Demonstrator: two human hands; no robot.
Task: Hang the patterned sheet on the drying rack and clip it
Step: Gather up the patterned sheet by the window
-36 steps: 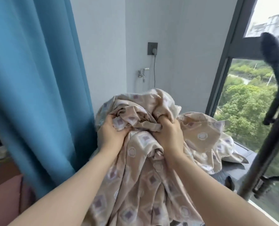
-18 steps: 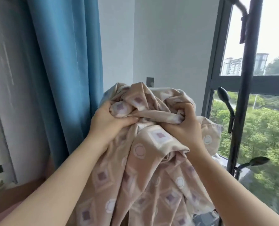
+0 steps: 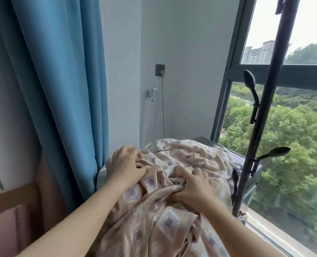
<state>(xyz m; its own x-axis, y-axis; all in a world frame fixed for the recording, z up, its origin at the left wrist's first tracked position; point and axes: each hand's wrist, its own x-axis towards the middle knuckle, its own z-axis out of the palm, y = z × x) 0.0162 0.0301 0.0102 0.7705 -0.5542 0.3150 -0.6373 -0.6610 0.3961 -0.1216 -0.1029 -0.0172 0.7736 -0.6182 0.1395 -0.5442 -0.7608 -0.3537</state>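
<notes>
Folds of the patterned sheet are bunched under both hands. The right hand digs into the cloth with bent fingers and the thumb tucked under a ridge of fabric, so it holds a gathered fold. The left hand lies on the sheet just beside it, across a short stretch of crumpled cloth. Its fingers are loosely bent and its thumb is laid along a crease (whether it pinches that crease I cannot tell, as the frame is blurred).

Beyond both hands the sheet spreads in a low heap over a dark surface; toward the person it falls away between the forearms. No part of it is on the drying rack, whose black pole rises just outside the right hand, near the sheet's edge. Outside the left hand hangs a blue curtain. Far beyond the hands, a tap and a socket sit on the wall.
</notes>
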